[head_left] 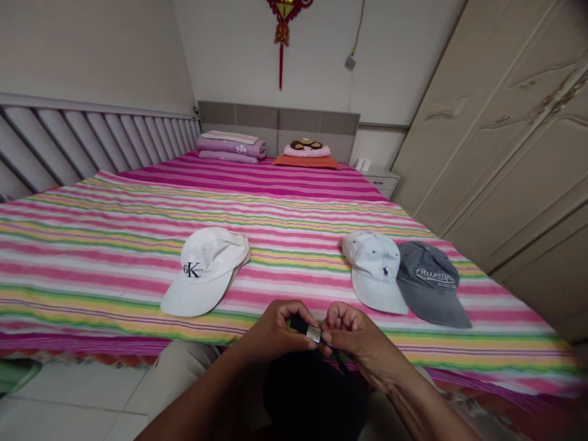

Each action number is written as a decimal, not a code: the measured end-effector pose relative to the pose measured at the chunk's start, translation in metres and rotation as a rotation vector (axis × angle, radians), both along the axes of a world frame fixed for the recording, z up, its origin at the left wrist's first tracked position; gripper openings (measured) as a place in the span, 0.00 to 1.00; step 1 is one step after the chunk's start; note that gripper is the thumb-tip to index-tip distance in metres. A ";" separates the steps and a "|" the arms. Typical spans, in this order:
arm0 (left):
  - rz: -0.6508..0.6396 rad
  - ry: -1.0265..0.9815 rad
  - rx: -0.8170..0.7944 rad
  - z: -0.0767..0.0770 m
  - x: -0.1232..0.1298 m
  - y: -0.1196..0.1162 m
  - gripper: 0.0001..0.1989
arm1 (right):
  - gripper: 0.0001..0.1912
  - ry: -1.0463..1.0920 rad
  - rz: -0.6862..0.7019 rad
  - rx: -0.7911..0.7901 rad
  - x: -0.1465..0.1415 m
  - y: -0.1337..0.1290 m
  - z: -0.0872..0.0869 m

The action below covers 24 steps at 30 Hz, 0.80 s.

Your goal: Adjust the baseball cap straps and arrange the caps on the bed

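A black cap (pixel 315 392) hangs low in front of me, over my lap at the bed's near edge. My left hand (pixel 285 327) pinches its back strap beside a shiny metal buckle (pixel 313 334). On the buckle's other side, my right hand (pixel 345 331) is closed with thumb and fingers on the strap, and a dark strap end dangles below it. Beyond my left hand lies a white cap (pixel 206 269) with CK lettering. Past my right hand, a pale cap (pixel 374 269) with a small dark emblem touches a grey cap (pixel 432 282) with white lettering.
The caps lie on a striped bedspread (pixel 294 239). Folded purple bedding (pixel 229 148) and a pink pillow stack (pixel 307 152) are at the headboard (pixel 248 119). A railing (pixel 114 138) runs along the left, a wardrobe (pixel 505 135) along the right, and a nightstand (pixel 381 182) stands behind.
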<state>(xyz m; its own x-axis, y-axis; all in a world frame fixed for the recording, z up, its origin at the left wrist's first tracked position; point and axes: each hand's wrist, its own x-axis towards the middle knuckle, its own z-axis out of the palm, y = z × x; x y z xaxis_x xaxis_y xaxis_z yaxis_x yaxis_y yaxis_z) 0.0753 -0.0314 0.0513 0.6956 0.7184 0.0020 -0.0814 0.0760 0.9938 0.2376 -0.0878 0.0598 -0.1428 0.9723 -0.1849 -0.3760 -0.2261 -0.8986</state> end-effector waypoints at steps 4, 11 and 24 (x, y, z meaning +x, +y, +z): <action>-0.029 -0.159 -0.167 -0.003 0.000 -0.001 0.12 | 0.16 -0.060 0.030 -0.004 0.001 -0.001 0.001; 0.014 -0.208 -0.227 -0.013 -0.003 0.001 0.13 | 0.17 -0.254 0.209 -0.028 0.009 -0.005 -0.001; -0.009 -0.036 -0.105 -0.010 -0.001 0.002 0.14 | 0.11 -0.195 0.118 -0.097 0.005 -0.001 -0.007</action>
